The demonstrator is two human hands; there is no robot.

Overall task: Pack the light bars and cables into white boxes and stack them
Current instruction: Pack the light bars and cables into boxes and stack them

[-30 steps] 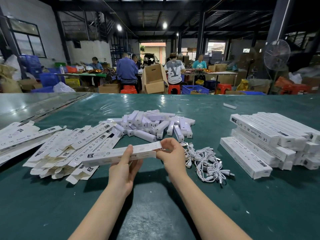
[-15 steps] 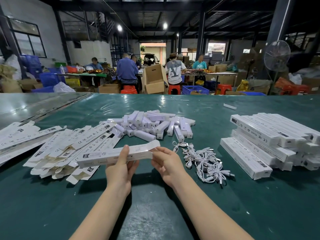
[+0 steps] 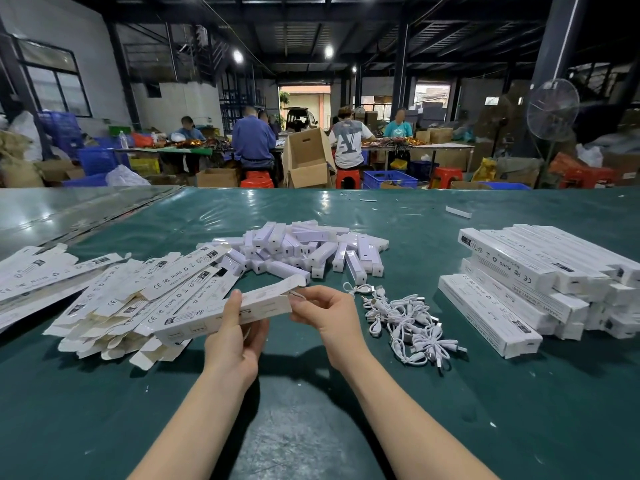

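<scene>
A person stands at a green worktop [image 3: 311, 427] in a busy warehouse, seen from their own eye level looking down at bare forearms.

In the centre of the frame, the left hand [image 3: 235, 337] holds a long, slim white box [image 3: 194, 325] just above the worktop, tilted up toward the right. Its thumb lies across the top and its fingers [image 3: 258, 332] curl underneath, clamped on the box at about mid-length. The right hand [image 3: 329, 313] is at the box's open right end. Its fingers [image 3: 311, 301] are drawn together in a pinch, apparently on a thin white cable [image 3: 296, 293] being fed into the opening.

At left lies a sprawl of flat, unfolded cartons [image 3: 138, 292]. Above centre is a heap of short white light bars [image 3: 304, 251]. Right of centre is a tangle of loose cables [image 3: 408, 323], and at far right a stack of packed boxes [image 3: 519, 278], layered crosswise. Other workers sit at tables in the background.

The box looks like thin card: light, easily dented, and likely to bow if gripped at one end, so holding its long edges near the middle seems sound. The cables look limp and prone to snagging on each other, so each is best lifted by its coiled bundle. The bars look rigid, smooth and light.
</scene>
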